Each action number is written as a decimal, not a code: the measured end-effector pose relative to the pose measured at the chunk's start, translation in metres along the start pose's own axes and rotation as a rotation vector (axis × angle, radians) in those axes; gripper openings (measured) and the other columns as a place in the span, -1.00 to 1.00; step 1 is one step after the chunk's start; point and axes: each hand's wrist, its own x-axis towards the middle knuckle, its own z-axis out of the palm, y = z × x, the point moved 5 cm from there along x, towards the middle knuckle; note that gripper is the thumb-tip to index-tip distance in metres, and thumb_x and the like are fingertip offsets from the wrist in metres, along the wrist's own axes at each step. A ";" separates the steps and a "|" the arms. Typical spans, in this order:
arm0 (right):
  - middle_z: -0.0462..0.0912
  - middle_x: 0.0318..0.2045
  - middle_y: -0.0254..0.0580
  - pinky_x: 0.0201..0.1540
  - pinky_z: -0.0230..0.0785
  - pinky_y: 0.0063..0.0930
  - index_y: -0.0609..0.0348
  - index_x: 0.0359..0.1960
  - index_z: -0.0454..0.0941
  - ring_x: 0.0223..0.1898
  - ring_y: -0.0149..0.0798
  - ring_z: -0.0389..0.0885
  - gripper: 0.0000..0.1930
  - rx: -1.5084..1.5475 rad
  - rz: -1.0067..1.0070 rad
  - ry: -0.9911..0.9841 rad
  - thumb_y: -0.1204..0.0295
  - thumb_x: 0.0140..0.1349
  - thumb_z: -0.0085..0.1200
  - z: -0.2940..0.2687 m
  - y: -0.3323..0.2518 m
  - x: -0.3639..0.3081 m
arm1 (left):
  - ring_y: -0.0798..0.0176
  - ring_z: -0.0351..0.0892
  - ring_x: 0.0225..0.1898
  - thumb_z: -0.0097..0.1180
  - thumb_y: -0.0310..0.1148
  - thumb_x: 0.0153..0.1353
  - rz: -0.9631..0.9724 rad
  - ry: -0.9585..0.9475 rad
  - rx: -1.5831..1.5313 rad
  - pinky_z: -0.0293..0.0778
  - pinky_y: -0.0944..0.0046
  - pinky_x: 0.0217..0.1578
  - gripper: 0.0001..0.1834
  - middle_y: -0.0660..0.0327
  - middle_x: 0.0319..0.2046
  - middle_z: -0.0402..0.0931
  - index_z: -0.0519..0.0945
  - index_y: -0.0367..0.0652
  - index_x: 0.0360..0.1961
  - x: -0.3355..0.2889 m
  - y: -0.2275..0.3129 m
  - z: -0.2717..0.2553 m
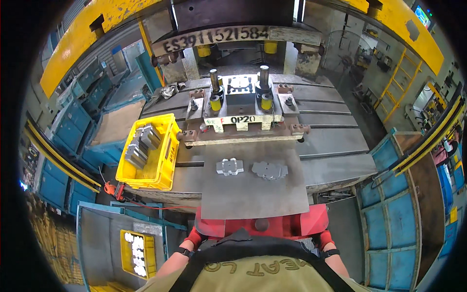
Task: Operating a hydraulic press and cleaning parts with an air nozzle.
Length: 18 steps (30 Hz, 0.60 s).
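My left hand [194, 237] in a red glove reaches under the left hood of a red control console [277, 226]. Under the right hood is my right hand [326, 238], also red-gloved. The fingers of both are hidden, so their grip does not show. A round dark knob [261, 224] sits mid-console. Just beyond, on a flat grey metal plate [253, 197], lie a light stamped metal part [229, 167] and a darker flat metal piece [270, 170]. Farther back, a bright metal part [241, 84] rests on the press die [241, 101] between two upright guide posts.
Left on the press bed stands a yellow crate [168, 168] with stacked metal parts [146, 141]. The press ram's lower edge [238, 40] hangs above the die. Another yellow bin [152, 260] holds shiny parts at lower left. A blue-panelled container [386, 219] stands at right.
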 end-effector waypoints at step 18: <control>0.41 -0.70 -0.31 -0.68 0.10 -0.54 0.12 -0.52 0.43 -0.71 -0.44 0.29 -0.85 0.321 0.099 -0.029 0.33 -0.12 -0.01 0.009 -0.018 -0.015 | 0.24 0.33 -0.19 -0.16 -0.16 0.03 0.456 0.048 0.016 0.24 0.27 -0.17 -0.57 0.14 -0.20 0.34 0.29 -0.18 -0.11 0.021 0.038 0.009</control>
